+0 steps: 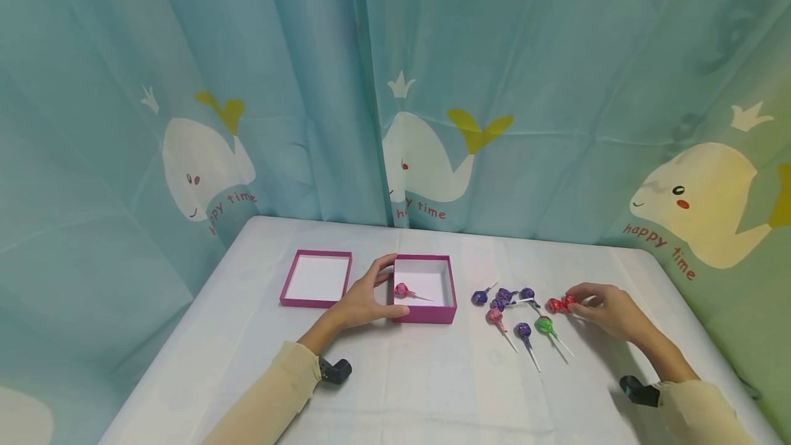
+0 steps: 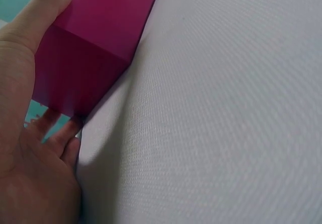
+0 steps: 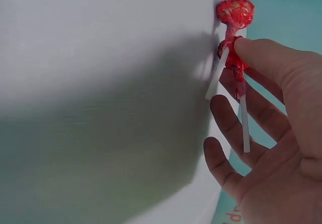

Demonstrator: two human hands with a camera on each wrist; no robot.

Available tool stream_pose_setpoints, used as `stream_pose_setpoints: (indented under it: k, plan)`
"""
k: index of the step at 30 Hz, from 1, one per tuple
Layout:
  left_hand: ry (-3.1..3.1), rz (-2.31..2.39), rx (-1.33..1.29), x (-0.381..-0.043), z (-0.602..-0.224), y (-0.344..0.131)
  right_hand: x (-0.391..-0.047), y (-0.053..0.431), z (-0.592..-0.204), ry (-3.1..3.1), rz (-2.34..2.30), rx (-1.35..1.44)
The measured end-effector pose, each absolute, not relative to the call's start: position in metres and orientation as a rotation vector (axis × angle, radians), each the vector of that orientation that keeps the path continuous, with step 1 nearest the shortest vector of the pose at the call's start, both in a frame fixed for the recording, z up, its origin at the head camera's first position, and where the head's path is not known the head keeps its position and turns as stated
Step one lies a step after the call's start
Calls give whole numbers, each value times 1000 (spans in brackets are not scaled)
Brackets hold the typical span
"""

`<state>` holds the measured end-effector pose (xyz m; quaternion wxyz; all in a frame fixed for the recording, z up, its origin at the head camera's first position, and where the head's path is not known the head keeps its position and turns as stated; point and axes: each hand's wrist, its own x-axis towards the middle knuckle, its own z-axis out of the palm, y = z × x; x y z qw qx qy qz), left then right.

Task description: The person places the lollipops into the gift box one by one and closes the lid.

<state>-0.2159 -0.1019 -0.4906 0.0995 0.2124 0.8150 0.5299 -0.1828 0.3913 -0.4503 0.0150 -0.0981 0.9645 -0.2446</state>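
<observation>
My left hand (image 1: 360, 302) grips the left side of an open magenta box (image 1: 426, 314), thumb on its front wall and fingers toward the back. Inside the box lies one pink-wrapped lollipop (image 1: 402, 290). On the right, my right hand (image 1: 612, 311) pinches a red lollipop (image 3: 236, 60) by its candy head between thumb and fingers, its white stick pointing toward the palm. A second red lollipop (image 3: 235, 12) lies right beside it, its stick crossing the held one. The left wrist view shows the thumb (image 2: 43, 12) against the box's wall.
Left of the box lies its magenta-rimmed lid (image 1: 318, 280), white inside up. Between box and right hand are several purple lollipops (image 1: 523, 330), a pink lollipop (image 1: 495, 316) and a green lollipop (image 1: 545, 325). A whale-print curtain (image 1: 327, 122) hangs behind the white-covered table (image 1: 395, 390).
</observation>
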Motion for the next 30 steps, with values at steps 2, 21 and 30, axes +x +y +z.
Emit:
stream_pose_setpoints:
  k: [2,21,30]
  plan:
    - [2412,1566,626,-216,-491,-102,-184,390,-445,2998,-759,-327]
    - [2422,1543,632,-214,-489,-102,-211,362,-372,2996,-729,-654]
    - [2424,1539,615,-214,-489,-101,-223,325,-348,2966,-751,-730]
